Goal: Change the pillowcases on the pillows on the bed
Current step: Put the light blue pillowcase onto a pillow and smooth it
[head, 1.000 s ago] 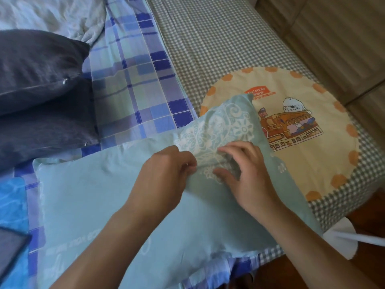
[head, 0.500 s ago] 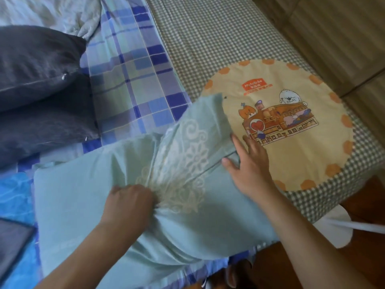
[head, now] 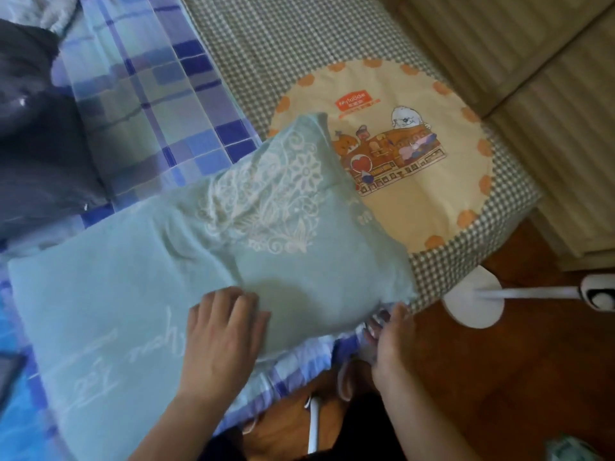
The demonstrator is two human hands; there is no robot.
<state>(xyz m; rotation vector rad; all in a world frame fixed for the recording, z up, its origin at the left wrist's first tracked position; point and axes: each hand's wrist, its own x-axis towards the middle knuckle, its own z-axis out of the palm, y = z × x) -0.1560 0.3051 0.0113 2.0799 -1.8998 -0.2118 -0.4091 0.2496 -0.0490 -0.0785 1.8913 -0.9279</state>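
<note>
A teal pillow (head: 149, 277) in a pillowcase with a white lace print and script lettering lies across the near edge of the bed. My left hand (head: 223, 331) rests on top of it near the front edge, fingers lying fairly flat on the cloth. At the pillow's near right corner, by the bed's edge, is my right hand (head: 389, 337). Its thumb is on the corner and its fingertips reach under it, though the view is blurred there. Two dark grey pillows (head: 40, 154) are stacked at the far left.
A blue plaid sheet (head: 149, 94) covers the bed. A checked cover with a round cartoon print (head: 416, 181) lies at the right. On the wooden floor beside the bed stands a white round base with a pole (head: 472, 301). Wooden cabinet fronts (head: 549, 78) line the right.
My left hand let go of the bunched lace part and moved to the pillow's front edge. My right hand slid from the pillow's top down to its near right corner. The pillowcase lies flatter.
</note>
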